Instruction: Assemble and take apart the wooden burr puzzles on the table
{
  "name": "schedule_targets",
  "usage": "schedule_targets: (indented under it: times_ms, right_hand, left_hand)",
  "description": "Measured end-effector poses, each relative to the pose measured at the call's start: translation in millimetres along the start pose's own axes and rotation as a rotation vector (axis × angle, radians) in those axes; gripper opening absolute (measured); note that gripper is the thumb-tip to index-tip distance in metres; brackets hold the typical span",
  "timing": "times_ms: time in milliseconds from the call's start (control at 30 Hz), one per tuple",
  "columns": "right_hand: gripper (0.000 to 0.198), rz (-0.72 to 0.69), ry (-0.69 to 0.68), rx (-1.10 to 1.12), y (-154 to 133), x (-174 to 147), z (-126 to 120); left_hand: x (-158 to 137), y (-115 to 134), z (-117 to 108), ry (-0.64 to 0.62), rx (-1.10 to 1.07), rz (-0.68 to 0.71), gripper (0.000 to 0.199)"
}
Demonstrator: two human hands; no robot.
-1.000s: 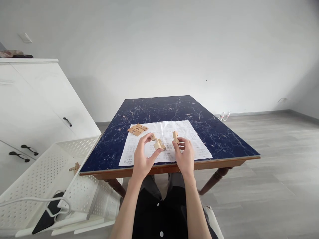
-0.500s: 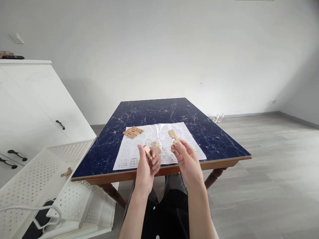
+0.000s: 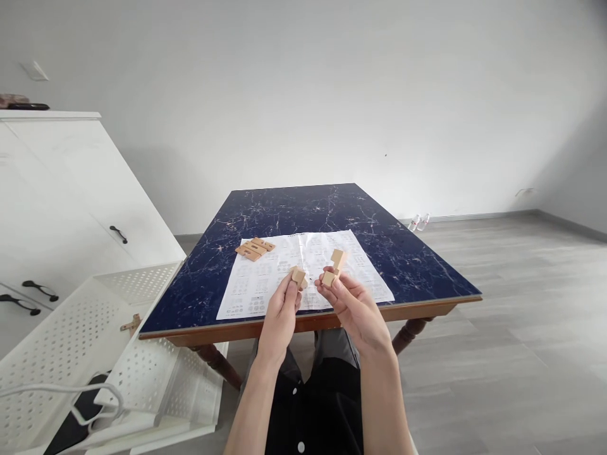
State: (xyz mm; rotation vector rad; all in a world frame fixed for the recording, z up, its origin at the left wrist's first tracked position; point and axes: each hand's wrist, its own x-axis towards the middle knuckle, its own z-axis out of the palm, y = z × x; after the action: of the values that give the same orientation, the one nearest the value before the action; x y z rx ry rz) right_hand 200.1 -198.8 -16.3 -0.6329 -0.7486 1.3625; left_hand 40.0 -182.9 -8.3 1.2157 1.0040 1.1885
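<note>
Notched wooden piece (image 3: 338,259), in the head view, is pinched at its near end by the right grip (image 3: 359,309), apparently so its notch shows; another block (image 3: 298,276) is clasped in the closed left grip (image 3: 281,309), above the printed sheet (image 3: 265,284)

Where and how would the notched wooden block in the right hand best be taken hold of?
Probably by the upper end of the notched wooden block, pinched on opposite sides from above: that end rises clear of the right hand, which holds the lower end.
</note>
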Motion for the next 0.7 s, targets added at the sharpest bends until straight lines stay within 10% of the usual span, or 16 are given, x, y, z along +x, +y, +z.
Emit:
schedule_targets:
  times_ms: [700]
  right_hand:
    - [0.029, 0.053, -0.12, -0.205, 21.3, -1.3, 25.0]
  left_hand:
    - [-7.0, -1.1, -9.4, -0.074, 0.436, 0.219, 0.044]
